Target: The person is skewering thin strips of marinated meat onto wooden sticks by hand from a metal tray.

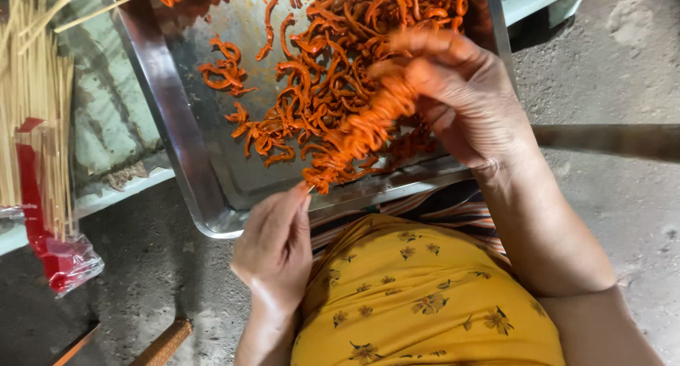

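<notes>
One skewer, packed along its length with orange strips, is held slantwise over the tray, so that anything dropping off would likely fall back among the loose strips. Its lower end is pinched by the left hand, whose grip is closed tight on the bare stick tip between thumb and fingertips, probably to steady it. The upper part is enclosed by the right hand, its fingers curled round the top of the threaded meat; whether a fresh strip is also held there cannot be told. A single steel tray is seen, set just before the person's lap, within easy reach of both hands. The loose strips lie heaped at its far right side and thinly scattered toward the left; they are too many and too tangled to be counted. A bundle of bare sticks is laid at the left, well apart from the tray, with a red plastic wrapper at its near end. Two hands are seen.
</notes>
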